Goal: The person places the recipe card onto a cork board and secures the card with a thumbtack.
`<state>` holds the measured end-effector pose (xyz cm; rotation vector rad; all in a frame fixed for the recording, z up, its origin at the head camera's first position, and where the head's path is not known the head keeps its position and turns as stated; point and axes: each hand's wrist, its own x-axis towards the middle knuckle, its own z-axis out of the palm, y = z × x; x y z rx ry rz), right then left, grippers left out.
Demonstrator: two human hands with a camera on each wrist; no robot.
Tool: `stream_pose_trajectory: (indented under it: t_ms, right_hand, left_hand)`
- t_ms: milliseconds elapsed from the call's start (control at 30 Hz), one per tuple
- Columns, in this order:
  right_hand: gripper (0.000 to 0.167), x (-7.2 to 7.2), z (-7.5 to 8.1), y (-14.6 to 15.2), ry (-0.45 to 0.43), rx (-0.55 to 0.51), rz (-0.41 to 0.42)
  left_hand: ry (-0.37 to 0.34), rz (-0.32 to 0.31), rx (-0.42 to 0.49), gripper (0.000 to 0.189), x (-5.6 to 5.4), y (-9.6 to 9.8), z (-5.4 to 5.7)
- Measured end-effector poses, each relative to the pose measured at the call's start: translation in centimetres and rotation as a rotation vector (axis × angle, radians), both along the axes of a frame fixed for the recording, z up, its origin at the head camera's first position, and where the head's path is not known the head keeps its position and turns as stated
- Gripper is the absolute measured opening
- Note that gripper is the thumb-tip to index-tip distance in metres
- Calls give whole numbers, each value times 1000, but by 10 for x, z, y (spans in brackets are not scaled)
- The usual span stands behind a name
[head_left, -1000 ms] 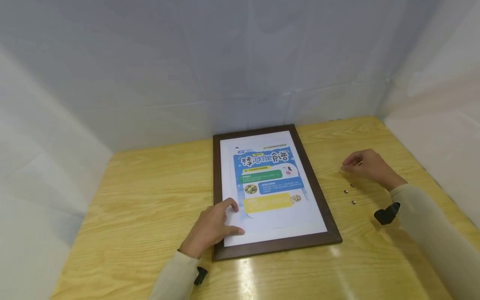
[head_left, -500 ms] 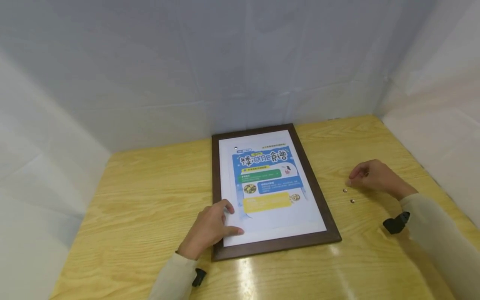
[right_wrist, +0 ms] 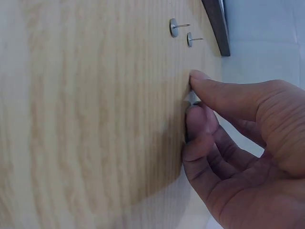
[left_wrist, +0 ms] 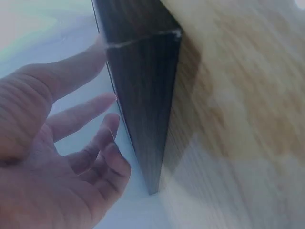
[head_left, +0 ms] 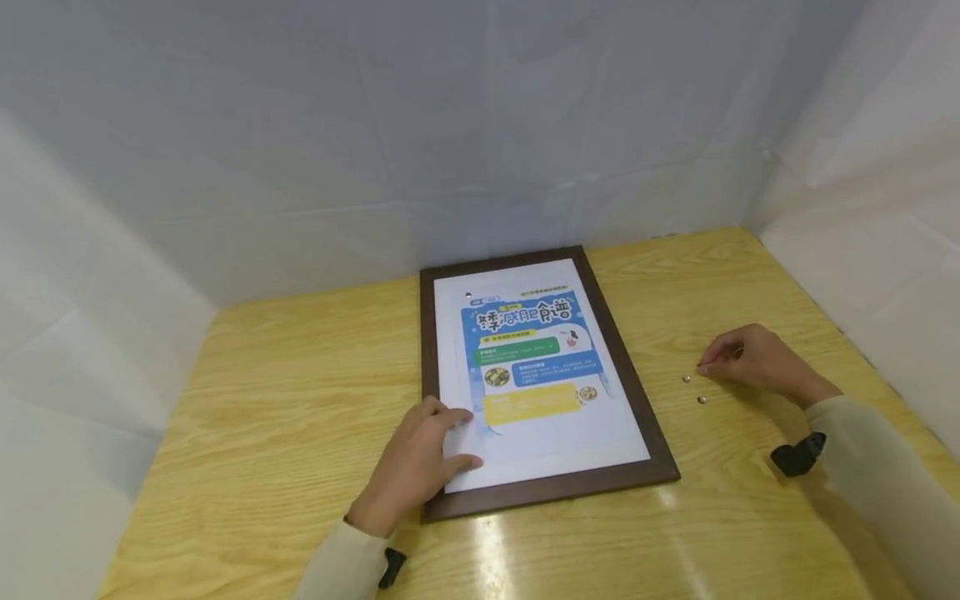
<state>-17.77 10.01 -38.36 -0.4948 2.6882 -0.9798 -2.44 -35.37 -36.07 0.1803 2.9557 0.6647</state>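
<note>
A dark wooden frame [head_left: 551,492] lies on the table, with a white board and a colourful printed poster [head_left: 536,346] inside it. One thumbtack [head_left: 468,295] sits at the poster's upper left corner. My left hand [head_left: 412,458] rests on the frame's lower left side, thumb and fingers spread over the white sheet. To the right of the frame, my right hand [head_left: 757,364] pinches a thumbtack [right_wrist: 194,98] between thumb and fingertip, low at the tabletop; fingers mostly hide it. Beside that hand, two more thumbtacks [right_wrist: 174,27] lie with their pins upward.
The yellow wood-grain table [head_left: 300,400] carries the frame near its far edge. White cloth [head_left: 300,150] hangs behind the table and along both sides. Dark camera mounts [head_left: 798,455] are strapped at the wrists.
My right hand has come down and nearer to me, over the farthest of three loose thumbtacks, and now pinches it. My left hand's fingers have straightened a little on the sheet.
</note>
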Motion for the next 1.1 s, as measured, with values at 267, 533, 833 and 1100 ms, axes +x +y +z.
stream_pose_trajectory:
  t_ms: [267, 533, 833, 1100]
  right_hand:
    - [14, 0, 0, -2, -3, -2, -5]
    - [18, -1, 1, -5, -3, 6, -13]
    - [19, -6, 1, -12, 47, -24, -25]
    - [17, -16, 8, -35, 72, -60, -29]
  left_hand:
    - [121, -222, -42, 51, 4, 0, 0]
    - [48, -319, 1, 55, 7, -2, -6]
    - [4, -342, -18, 53, 7, -2, -7]
    - [-24, -336, -1, 54, 6, -2, -7]
